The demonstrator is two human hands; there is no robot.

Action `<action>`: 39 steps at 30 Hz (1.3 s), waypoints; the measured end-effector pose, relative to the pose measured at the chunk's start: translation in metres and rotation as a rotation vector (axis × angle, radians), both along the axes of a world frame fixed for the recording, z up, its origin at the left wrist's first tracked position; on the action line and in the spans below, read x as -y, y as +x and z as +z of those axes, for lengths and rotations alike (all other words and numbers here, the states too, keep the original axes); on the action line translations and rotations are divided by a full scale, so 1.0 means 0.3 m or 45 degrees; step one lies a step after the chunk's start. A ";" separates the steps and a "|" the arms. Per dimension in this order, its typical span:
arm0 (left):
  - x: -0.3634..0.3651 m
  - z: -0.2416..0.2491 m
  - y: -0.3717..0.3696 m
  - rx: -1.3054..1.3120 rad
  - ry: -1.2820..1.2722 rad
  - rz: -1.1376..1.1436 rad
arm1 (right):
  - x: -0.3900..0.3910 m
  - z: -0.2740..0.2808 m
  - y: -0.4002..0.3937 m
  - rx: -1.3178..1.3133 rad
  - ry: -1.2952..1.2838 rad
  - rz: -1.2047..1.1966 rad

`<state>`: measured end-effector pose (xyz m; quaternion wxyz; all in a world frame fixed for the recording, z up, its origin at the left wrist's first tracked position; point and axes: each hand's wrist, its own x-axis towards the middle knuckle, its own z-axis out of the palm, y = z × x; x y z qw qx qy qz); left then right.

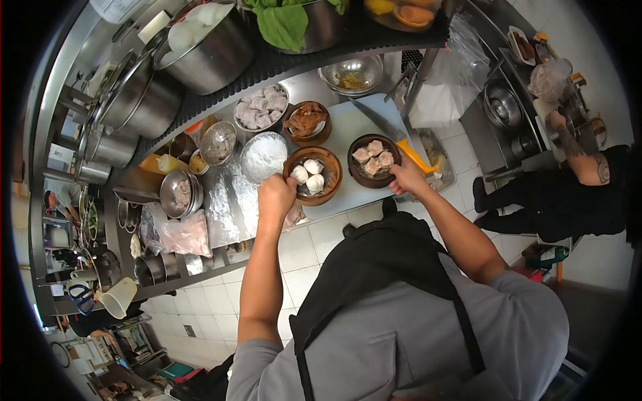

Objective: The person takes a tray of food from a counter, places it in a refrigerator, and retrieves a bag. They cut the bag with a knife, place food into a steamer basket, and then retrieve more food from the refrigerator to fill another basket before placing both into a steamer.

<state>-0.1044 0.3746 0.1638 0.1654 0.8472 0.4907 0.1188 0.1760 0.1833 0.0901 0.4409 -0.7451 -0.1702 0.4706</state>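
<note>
My left hand [276,195] grips the near left edge of a round bamboo steamer [336,179] holding several white buns [313,175]. With my right hand [409,178], I hold the right side of a darker steamer basket [368,182] containing several pinkish open-topped dumplings [374,159]. Both baskets are at the pale cutting board [342,197], side by side and slightly apart. Behind them, a third basket [302,141] carries brown cooked pieces. A knife with a yellow handle [414,156] lies at the board's right side, its blade pointing away to the left.
Left of the baskets stand a bowl of white flour [265,157] and a bowl of white-dusted pieces [261,108]. A strainer bowl [351,72] sits behind the board. Large pots [207,63] line the raised shelf. Another person [555,180] stands at the right counter.
</note>
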 end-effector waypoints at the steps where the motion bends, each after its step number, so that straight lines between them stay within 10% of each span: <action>1: -0.002 0.048 0.013 0.023 -0.020 -0.005 | -0.005 -0.023 -0.012 -0.015 0.011 0.004; 22: 0.096 -0.119 0.388 0.163 -0.300 -0.252 | -0.050 -0.200 0.068 -0.386 0.190 -0.441; 29: 0.165 -0.343 0.360 0.846 -1.389 0.232 | -0.064 -0.088 -0.014 -0.308 0.199 -0.525; 39: 0.200 -0.312 0.390 1.368 -1.272 0.225 | -0.082 -0.116 -0.009 -0.656 0.473 -0.470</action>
